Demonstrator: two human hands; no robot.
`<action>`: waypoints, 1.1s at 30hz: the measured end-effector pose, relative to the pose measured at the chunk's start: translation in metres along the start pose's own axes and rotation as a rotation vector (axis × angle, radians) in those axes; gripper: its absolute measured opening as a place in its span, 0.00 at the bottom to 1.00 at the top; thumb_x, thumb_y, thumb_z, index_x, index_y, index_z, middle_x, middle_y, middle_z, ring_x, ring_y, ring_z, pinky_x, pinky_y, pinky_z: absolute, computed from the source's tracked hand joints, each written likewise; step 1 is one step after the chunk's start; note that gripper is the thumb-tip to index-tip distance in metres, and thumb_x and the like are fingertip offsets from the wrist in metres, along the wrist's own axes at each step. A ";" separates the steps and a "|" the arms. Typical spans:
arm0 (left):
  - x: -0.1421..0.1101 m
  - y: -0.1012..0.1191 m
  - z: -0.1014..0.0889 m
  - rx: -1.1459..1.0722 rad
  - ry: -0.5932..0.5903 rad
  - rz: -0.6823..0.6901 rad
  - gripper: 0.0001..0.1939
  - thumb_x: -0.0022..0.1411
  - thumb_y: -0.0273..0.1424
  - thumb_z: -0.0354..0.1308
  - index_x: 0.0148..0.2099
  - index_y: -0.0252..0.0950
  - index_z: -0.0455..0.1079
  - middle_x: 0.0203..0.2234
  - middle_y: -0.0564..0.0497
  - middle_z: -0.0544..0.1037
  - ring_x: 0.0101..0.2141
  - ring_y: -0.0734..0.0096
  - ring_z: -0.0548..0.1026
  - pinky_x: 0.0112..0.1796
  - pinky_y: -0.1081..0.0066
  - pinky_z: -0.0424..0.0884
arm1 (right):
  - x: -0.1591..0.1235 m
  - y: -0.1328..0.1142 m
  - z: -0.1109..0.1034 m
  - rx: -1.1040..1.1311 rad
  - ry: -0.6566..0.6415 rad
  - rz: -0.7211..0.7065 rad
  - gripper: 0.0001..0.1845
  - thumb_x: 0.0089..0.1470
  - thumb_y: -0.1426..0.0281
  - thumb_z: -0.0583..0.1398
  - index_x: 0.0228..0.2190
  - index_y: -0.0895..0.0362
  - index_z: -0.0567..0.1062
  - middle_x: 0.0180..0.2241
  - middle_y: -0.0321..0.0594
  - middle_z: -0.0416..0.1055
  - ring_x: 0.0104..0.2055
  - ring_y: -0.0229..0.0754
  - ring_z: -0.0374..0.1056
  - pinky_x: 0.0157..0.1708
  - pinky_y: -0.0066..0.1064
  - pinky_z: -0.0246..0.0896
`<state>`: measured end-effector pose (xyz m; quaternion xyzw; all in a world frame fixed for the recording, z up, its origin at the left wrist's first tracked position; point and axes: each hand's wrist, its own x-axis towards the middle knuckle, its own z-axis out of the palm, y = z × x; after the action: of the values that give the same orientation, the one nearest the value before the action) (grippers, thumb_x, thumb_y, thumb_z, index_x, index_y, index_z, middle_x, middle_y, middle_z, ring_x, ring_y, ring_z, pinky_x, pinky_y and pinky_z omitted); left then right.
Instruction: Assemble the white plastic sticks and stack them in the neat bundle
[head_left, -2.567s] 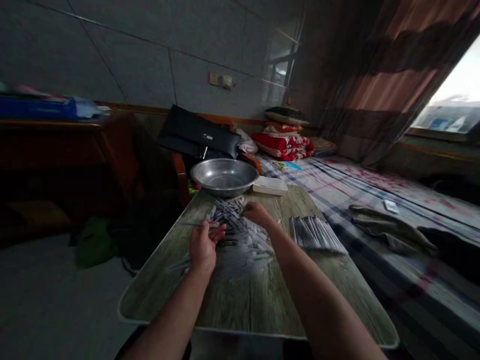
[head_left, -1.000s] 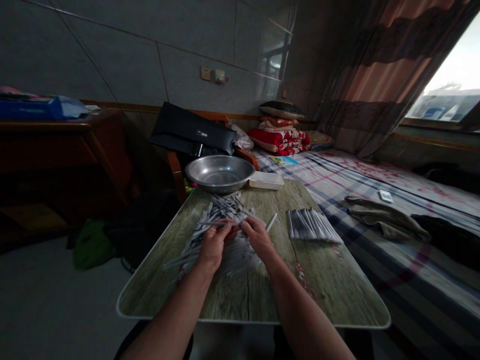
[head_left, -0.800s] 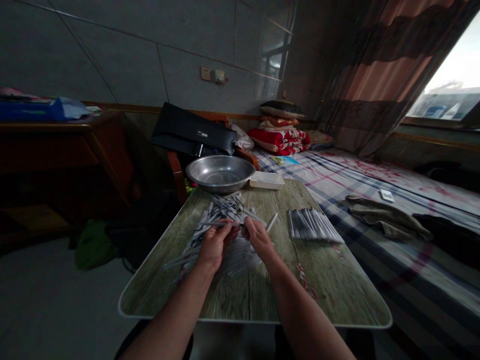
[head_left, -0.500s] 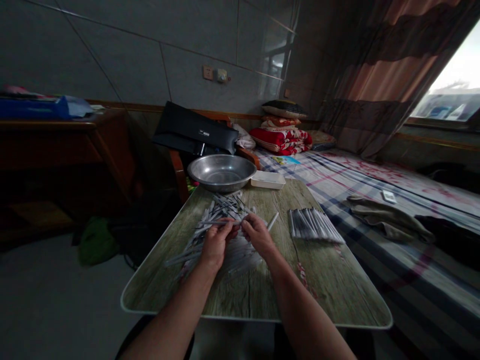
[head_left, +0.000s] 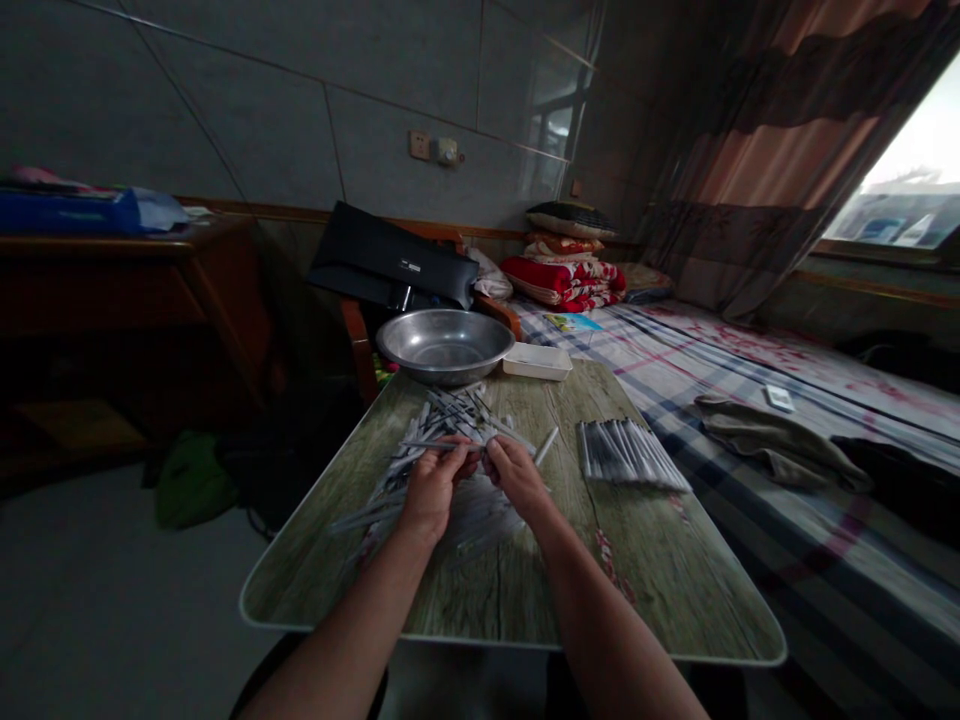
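Observation:
My left hand [head_left: 429,490] is closed around a slim pale pen [head_left: 429,444], which points out to the left. At the pen's right end my right hand [head_left: 517,475] is pinched shut; what sits between its fingertips is too small to make out. Both hands hover over a loose pile of pale, partly see-through pen pieces [head_left: 448,405] on the small wooden-patterned table [head_left: 517,610]. One separate pen [head_left: 547,445] lies just right of my right hand. Farther right, several pens with dark ends form a neat row [head_left: 634,455].
A steel basin [head_left: 446,345] and a white plastic tray [head_left: 537,362] stand at the table's far end. Behind them a black case [head_left: 394,260] rests on a wooden chair. A bed [head_left: 660,350] with folded quilts, a phone and clothes borders the right side.
Both hands stay in almost the same place, with the left still holding the pen. The view has shifted very slightly; the pile and the row look unchanged.

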<state>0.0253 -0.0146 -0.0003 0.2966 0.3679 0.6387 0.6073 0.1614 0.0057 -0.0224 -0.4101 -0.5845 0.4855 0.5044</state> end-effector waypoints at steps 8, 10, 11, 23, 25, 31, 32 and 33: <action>0.000 0.001 -0.001 0.022 -0.011 0.003 0.21 0.41 0.38 0.73 0.35 0.34 0.72 0.30 0.50 0.80 0.31 0.67 0.78 0.35 0.69 0.72 | -0.004 -0.009 0.002 0.117 -0.030 -0.008 0.15 0.53 0.56 0.60 0.29 0.54 0.66 0.19 0.28 0.59 0.19 0.32 0.53 0.18 0.24 0.47; 0.000 -0.001 -0.001 0.024 -0.020 -0.002 0.21 0.41 0.38 0.73 0.35 0.34 0.72 0.29 0.51 0.80 0.30 0.68 0.77 0.35 0.69 0.71 | -0.004 -0.007 0.002 0.056 -0.023 -0.009 0.19 0.55 0.53 0.57 0.25 0.55 0.66 0.19 0.30 0.60 0.19 0.32 0.54 0.19 0.25 0.48; 0.000 -0.002 -0.001 0.028 -0.027 -0.004 0.20 0.42 0.38 0.73 0.36 0.34 0.72 0.29 0.51 0.80 0.30 0.68 0.77 0.35 0.69 0.71 | -0.003 -0.006 0.002 0.016 -0.010 -0.009 0.22 0.57 0.52 0.55 0.23 0.55 0.66 0.19 0.31 0.60 0.19 0.32 0.54 0.19 0.25 0.48; 0.000 -0.001 -0.003 0.062 -0.036 -0.001 0.19 0.43 0.37 0.71 0.36 0.34 0.72 0.31 0.49 0.80 0.31 0.66 0.78 0.34 0.69 0.71 | -0.003 -0.008 0.003 0.079 -0.045 0.028 0.18 0.56 0.54 0.56 0.25 0.56 0.66 0.18 0.29 0.60 0.18 0.31 0.54 0.17 0.24 0.48; -0.001 0.000 -0.003 0.065 -0.047 -0.007 0.19 0.44 0.37 0.71 0.36 0.34 0.72 0.30 0.49 0.80 0.31 0.67 0.78 0.33 0.70 0.72 | -0.003 -0.005 0.002 0.042 -0.042 0.035 0.22 0.57 0.51 0.55 0.24 0.56 0.67 0.16 0.29 0.59 0.17 0.31 0.52 0.17 0.24 0.47; -0.001 0.001 -0.003 0.079 -0.022 0.010 0.19 0.44 0.37 0.71 0.37 0.34 0.73 0.32 0.49 0.80 0.31 0.69 0.76 0.30 0.73 0.70 | -0.005 -0.011 0.004 0.094 -0.042 0.044 0.21 0.55 0.52 0.56 0.24 0.56 0.66 0.18 0.30 0.61 0.17 0.31 0.54 0.17 0.24 0.47; -0.001 0.001 -0.003 0.084 -0.014 0.017 0.18 0.44 0.37 0.71 0.37 0.34 0.73 0.32 0.49 0.80 0.30 0.69 0.76 0.30 0.73 0.70 | -0.005 -0.012 0.004 0.117 -0.048 0.050 0.19 0.54 0.53 0.57 0.25 0.56 0.66 0.18 0.30 0.61 0.18 0.31 0.55 0.17 0.24 0.47; -0.001 0.001 -0.003 0.089 -0.010 0.023 0.18 0.44 0.37 0.71 0.37 0.34 0.73 0.32 0.49 0.80 0.30 0.69 0.76 0.29 0.74 0.70 | -0.006 -0.013 0.004 0.137 -0.055 0.058 0.18 0.53 0.54 0.58 0.25 0.55 0.65 0.19 0.29 0.61 0.18 0.31 0.55 0.17 0.24 0.47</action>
<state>0.0227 -0.0155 -0.0013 0.3309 0.3895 0.6269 0.5880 0.1580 -0.0029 -0.0107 -0.3780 -0.5514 0.5497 0.5009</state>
